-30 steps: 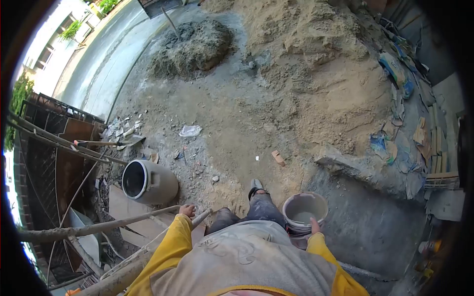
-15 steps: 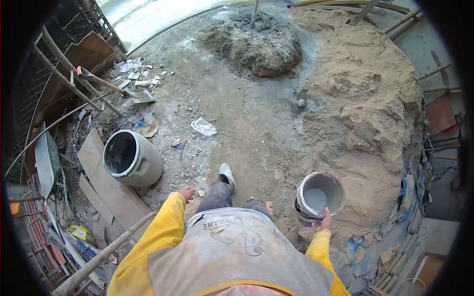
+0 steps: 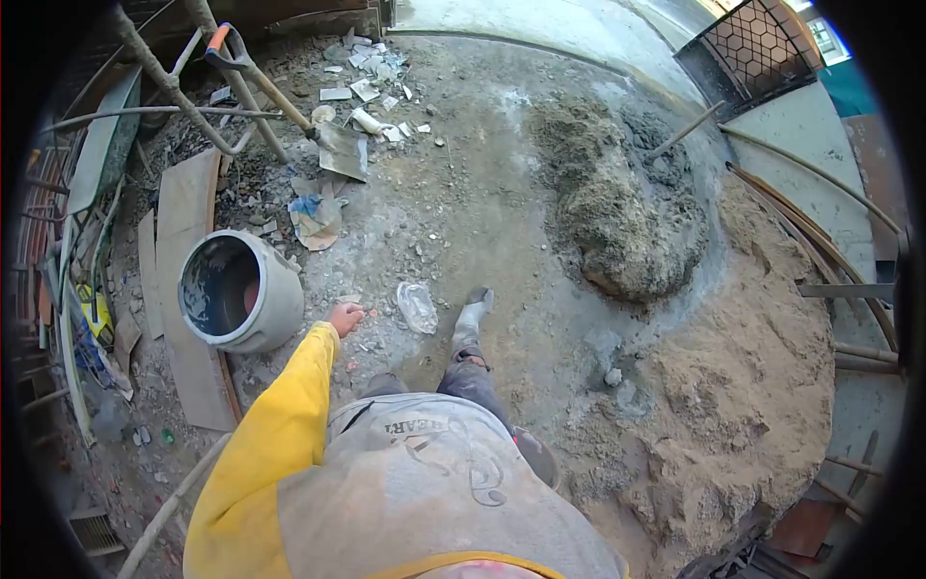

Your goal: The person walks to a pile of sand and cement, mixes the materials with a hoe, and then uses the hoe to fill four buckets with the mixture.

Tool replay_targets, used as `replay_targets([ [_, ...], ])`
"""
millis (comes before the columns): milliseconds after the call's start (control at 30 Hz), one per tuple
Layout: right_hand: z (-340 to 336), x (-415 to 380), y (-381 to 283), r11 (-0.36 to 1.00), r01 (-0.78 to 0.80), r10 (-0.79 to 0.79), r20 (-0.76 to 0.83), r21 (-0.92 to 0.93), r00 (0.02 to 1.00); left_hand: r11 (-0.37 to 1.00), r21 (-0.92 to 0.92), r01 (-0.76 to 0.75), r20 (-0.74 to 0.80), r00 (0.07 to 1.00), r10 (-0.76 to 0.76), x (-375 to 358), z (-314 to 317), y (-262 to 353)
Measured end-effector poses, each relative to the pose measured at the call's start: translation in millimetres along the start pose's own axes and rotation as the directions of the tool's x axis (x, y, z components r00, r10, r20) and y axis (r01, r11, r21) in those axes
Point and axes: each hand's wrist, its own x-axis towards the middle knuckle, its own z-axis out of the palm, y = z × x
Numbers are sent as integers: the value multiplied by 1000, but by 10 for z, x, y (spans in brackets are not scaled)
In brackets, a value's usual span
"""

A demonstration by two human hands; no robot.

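My left hand [image 3: 345, 318] hangs in front of my yellow sleeve, its fingers loosely bent and holding nothing. It is nearest to a large grey plastic drum [image 3: 286, 307], which stands to its left with its dark mouth facing me. A crumpled clear plastic bag [image 3: 417, 307] lies on the ground just right of that hand. My right hand is hidden behind my body. Part of a bucket [image 3: 537, 458] shows beside my right hip, mostly covered by my shirt.
A mound of wet mortar [image 3: 627, 222] with a handle [image 3: 687, 130] sticking out lies ahead right, beside a big sand pile [image 3: 714, 405]. A shovel [image 3: 342, 151] leans at the upper left near broken tile pieces [image 3: 365, 90]. Boards [image 3: 188, 289] lie beyond the drum.
My view has swung right and I have stepped forward. The drum is closer to my left hand. My right hand, earlier on the bucket's rim, has gone out of sight.
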Motion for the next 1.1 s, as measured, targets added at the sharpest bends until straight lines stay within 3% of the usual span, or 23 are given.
replay_targets([
  [100, 599, 538, -887, 995, 95, -89, 127, -40, 988, 996, 48, 70, -192, 980, -59, 975, -465, -227],
  [200, 1108, 750, -1855, 959, 281, -275, 368, 38, 888, 953, 291, 82, -325, 946, 17, 1847, -755, -316],
  [233, 1316, 848, -2290, 979, 198, -190, 122, -53, 974, 947, 305, 96, -333, 943, 12, 1792, -643, -424],
  [267, 1549, 899, -2736, 993, 79, -91, -133, -90, 987, 903, 307, 300, -246, 942, -229, 1585, -445, 90],
  [300, 1975, 394, -3337, 986, 132, -150, -199, -103, 968, 949, 63, 310, -161, 941, -297, 1616, -270, 128],
  [333, 2394, -98, -3860, 976, 185, -209, -257, -113, 943, 926, -18, 378, -80, 922, -378, 1438, -40, 642],
  [367, 2640, -195, -4330, 957, 274, -287, -194, -95, 938, 822, 528, -213, 116, 977, 179, 1534, -47, 655],
  [400, 2813, -233, -4780, 933, 354, -361, -139, -69, 922, 594, 687, -419, 331, 908, 257, 2134, 57, 224],
  [433, 3050, -355, -5199, 920, 389, -392, -103, -54, 914, 709, 480, -517, 111, 838, 535, 2138, 134, 590],
  [500, 3538, -297, -6059, 898, 440, -440, -64, -17, 896, 675, 532, -510, 173, 847, 503, 2952, -129, 1135],
  [600, 4274, -263, -6838, 867, 488, -479, -101, 102, 872, 647, 645, -406, 283, 914, 290, 3606, -382, 1522],
  [633, 4552, -370, -7057, 865, 491, -490, -44, 100, 871, 754, 583, -303, 242, 950, 195, 4136, -502, 1954],
  [667, 4746, -277, -7270, 899, 421, -425, 10, 118, 905, 880, 468, -87, 140, 990, 23, 4656, -651, 2097],
  [700, 4949, -200, -7358, 906, 392, -398, 8, 163, 917, 951, 249, 185, -3, 982, -191, 4941, -695, 2731],
  [733, 5157, -153, -7549, 904, 377, -386, 4, 201, 923, 967, 106, 233, -76, 971, -226, 5307, -724, 3376],
  [767, 5321, -35, -7639, 917, 327, -340, 22, 231, 940, 979, -2, 203, -151, 968, -201, 5495, -724, 4141],
  [800, 5470, -1, -7709, 931, 279, -302, 69, 235, 951, 976, -55, 213, -94, 972, -217, 5986, -985, 4505],
  [833, 5614, -18, -7771, 944, 223, -249, 84, 241, 965, 992, -121, 25, -198, 979, -49, 6298, -1047, 5051],
  [900, 5984, -41, -7892, 954, 162, -171, 14, 252, 985, 985, -159, -68, -177, 983, 40, 6713, -1174, 6386],
  [933, 6155, -17, -7897, 956, 137, -120, -81, 259, 990, 984, -129, -121, -101, 989, 108, 6861, -1238, 6985],
  [1000, 6263, 539, -7845, 968, -12, 10, 9, 252, 1000, 967, -101, -233, -87, 971, 225, 7090, -1222, 8067],
  [1067, 6629, 550, -7998, 965, -130, 154, -93, 228, 984, 954, 3, -300, -102, 949, 299, 7425, -1214, 8782],
  [1100, 6690, 983, -7954, 952, -100, 121, -58, 288, 991, 945, -38, -324, -115, 941, 318, 7616, -1211, 8999],
])
